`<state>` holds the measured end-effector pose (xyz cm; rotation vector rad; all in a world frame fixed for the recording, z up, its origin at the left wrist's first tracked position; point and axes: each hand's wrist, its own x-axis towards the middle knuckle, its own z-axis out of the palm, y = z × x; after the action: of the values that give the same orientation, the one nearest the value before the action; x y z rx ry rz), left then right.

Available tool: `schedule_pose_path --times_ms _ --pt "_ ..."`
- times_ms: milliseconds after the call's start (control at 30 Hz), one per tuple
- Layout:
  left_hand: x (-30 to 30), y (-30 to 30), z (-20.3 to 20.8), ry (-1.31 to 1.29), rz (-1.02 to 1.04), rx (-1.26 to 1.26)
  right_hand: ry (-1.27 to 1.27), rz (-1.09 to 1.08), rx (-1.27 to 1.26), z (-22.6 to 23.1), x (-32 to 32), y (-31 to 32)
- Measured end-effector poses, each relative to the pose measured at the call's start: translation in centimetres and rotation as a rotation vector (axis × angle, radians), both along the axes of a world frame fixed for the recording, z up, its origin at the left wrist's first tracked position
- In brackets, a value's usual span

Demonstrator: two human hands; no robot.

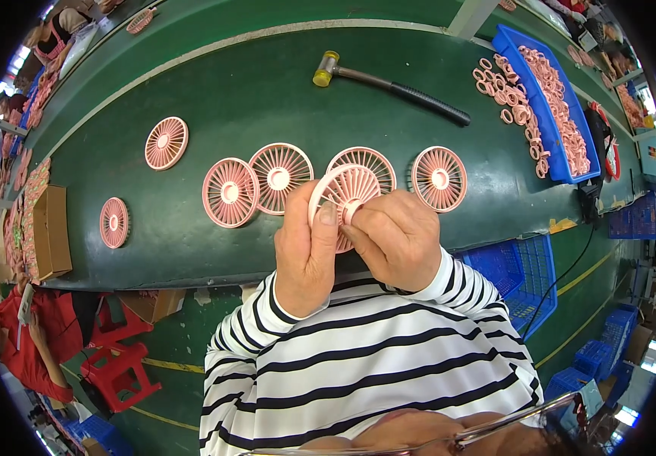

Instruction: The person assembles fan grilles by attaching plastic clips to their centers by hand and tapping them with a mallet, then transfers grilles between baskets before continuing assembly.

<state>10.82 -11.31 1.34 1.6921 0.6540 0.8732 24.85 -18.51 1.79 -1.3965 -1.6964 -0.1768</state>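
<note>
Tilted up at the near edge of the table, a round pink fan grille (360, 179) with thin radial ribs is held between both my hands. My left hand (302, 254) grips its left rim, the thumb lying across the ribs. My right hand (400, 234) is closed, its fingertips pressed at the grille's hub (350, 212); whether a separate small ring is in those fingers I cannot tell. Behind the held piece, a second grille (382, 162) lies partly hidden. Further grilles rest nearby: one to the right (439, 179), an overlapping pair (230, 193) to the left.
Farther left lie two more grilles (166, 143). A hammer (388, 86) with yellow faces and a black handle lies toward the back. At right, a blue tray (504, 44) holds many pink rings, with loose rings (512, 95) beside it. A cardboard box (56, 232) stands at the left end.
</note>
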Motion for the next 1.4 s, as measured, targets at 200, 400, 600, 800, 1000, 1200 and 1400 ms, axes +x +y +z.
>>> schedule_pose_path --times_ms 200,400,600,800,1000,1200,1400 --pt "-0.1 -0.7 0.5 0.056 0.010 0.072 0.013 0.023 -0.087 0.3 0.1 0.0" --pt "-0.1 -0.1 0.3 0.018 -0.015 0.098 0.051 0.025 -0.058 -0.3 0.0 0.0" --pt "-0.2 0.4 0.3 -0.093 -0.159 -0.201 0.092 -0.191 0.010 0.1 -0.5 -0.5" --pt "-0.4 0.3 0.5 -0.070 -0.248 -0.438 -0.062 -0.155 -0.090 0.1 0.2 -1.5" --pt "-1.2 0.3 0.3 -0.090 -0.362 -0.821 -0.261 -0.102 -0.145 1.5 0.0 -2.5" --pt "-2.2 0.1 1.4 0.001 -0.711 -0.795 -0.362 0.072 0.022 1.8 -0.7 -5.7" --pt "-2.1 -0.2 1.1 -0.106 -0.565 -0.693 -0.104 0.091 -0.111 1.7 0.5 -4.0"
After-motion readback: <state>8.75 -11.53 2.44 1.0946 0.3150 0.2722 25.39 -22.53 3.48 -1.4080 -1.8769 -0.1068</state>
